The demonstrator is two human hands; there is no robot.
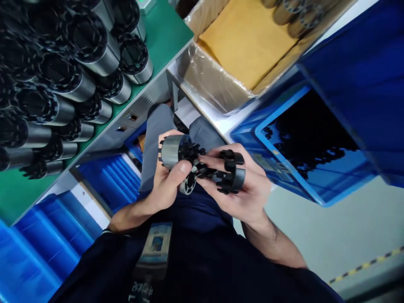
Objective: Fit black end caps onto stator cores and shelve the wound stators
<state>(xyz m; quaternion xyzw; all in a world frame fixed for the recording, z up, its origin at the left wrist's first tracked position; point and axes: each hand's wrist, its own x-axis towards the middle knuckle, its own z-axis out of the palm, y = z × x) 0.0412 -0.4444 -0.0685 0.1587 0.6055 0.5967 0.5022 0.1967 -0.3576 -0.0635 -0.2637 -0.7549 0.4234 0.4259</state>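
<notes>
My left hand [168, 185] is wrapped round a silver stator core [171, 151], its thumb pressed on the lower edge. Black prongs show at both ends of the core. Just below that thumb is a smaller slotted metal face [188, 185]; whether it belongs to a second core I cannot tell. My right hand [249, 185] grips a black pronged plastic ring [233, 171], with fingers curled behind and through it. Between the hands, more black toothed plastic [200, 162] touches the core's right end and my right fingertips. Both hands are above my lap.
Many stator cores with black ends [90, 40] stand on a green-topped bench [167, 35] at the left. At upper right, a plastic-lined carton [208, 78] holds yellow sheet and several cores. A blue bin [322, 198] contains black parts. Blue trays [57, 240] lie lower left.
</notes>
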